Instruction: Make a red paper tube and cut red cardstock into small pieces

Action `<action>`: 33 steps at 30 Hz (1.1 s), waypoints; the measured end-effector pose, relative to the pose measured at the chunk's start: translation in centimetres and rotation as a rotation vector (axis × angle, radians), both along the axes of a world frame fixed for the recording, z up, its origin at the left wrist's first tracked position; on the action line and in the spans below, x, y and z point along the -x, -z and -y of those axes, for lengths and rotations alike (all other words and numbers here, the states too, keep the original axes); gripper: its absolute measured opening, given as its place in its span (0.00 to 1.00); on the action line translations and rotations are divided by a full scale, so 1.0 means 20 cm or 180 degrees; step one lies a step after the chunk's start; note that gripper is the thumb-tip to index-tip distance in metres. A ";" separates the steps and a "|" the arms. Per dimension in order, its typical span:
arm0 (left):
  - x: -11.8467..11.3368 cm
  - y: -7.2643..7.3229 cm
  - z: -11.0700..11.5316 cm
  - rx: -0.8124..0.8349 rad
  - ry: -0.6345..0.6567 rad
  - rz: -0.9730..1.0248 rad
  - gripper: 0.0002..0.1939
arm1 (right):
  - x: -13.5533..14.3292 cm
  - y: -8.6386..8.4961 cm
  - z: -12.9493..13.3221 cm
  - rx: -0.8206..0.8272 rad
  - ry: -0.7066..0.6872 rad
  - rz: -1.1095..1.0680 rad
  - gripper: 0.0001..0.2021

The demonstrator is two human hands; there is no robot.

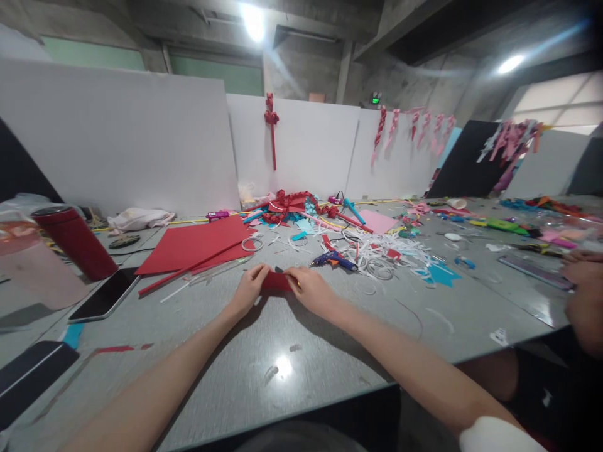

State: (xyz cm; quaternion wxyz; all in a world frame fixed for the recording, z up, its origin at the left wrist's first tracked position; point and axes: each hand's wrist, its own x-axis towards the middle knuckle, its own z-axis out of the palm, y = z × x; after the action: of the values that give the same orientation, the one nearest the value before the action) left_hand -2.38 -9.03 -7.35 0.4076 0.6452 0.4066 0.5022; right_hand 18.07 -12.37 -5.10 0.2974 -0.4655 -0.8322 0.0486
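A small red paper piece (276, 282) is stretched between my two hands, just above the grey table (264, 376). My left hand (249, 289) pinches its left end, fingers closed. At its right end my right hand (308, 289) is closed on it, with a small dark and yellow item showing by the fingertips, too small to name. Beyond my hands to the left lie red paper sheets (188, 245) with a thin red stick (188, 269) across them. A blue glue gun (335, 260) rests to the right, beside white paper strips.
A red flask (78, 242), a phone (106, 294) and a dark case (32, 376) are at the left. White strips (386, 251) and coloured scraps cover the middle right. A person's hands (584, 295) are at the right edge near another phone (534, 271). White boards stand behind.
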 end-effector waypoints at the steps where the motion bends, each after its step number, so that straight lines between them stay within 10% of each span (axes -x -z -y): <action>1: 0.00 0.00 0.00 -0.0015 0.0001 -0.0013 0.18 | 0.00 0.00 0.00 -0.0010 0.0010 -0.0028 0.12; 33: 0.00 0.02 -0.02 -0.0124 -0.0272 -0.0263 0.20 | 0.01 0.00 0.01 0.0070 0.0068 0.0026 0.13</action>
State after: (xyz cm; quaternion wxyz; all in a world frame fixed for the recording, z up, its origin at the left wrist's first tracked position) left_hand -2.45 -8.68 -7.81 0.3559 0.6553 0.4404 0.5000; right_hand 17.86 -12.52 -5.14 0.2893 -0.4778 -0.8278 0.0527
